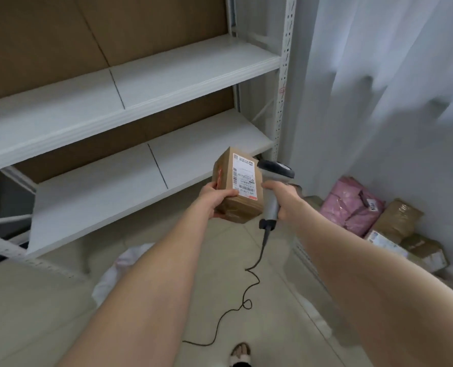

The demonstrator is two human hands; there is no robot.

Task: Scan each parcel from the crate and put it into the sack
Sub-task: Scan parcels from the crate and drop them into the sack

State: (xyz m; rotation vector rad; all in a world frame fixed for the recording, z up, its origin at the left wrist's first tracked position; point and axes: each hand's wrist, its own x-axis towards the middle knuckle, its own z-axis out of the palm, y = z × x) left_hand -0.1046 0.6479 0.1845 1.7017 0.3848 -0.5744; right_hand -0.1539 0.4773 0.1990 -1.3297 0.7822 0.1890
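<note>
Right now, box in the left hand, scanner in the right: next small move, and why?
Probably tilt the scanner in the right hand down onto the label: its head sits right beside the box, which the left hand holds label-up, seemingly not aimed at the barcode.

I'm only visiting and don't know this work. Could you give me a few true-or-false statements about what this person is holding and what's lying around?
1. The left hand holds a brown parcel while the right hand grips a scanner. True.
2. The scanner is cordless. False: a dark cable trails from its handle down to the floor.
3. A white label shows on the parcel. True.
4. Everything piled on the floor at the right is brown cardboard. False: pink bags lie there beside the brown boxes.
</note>
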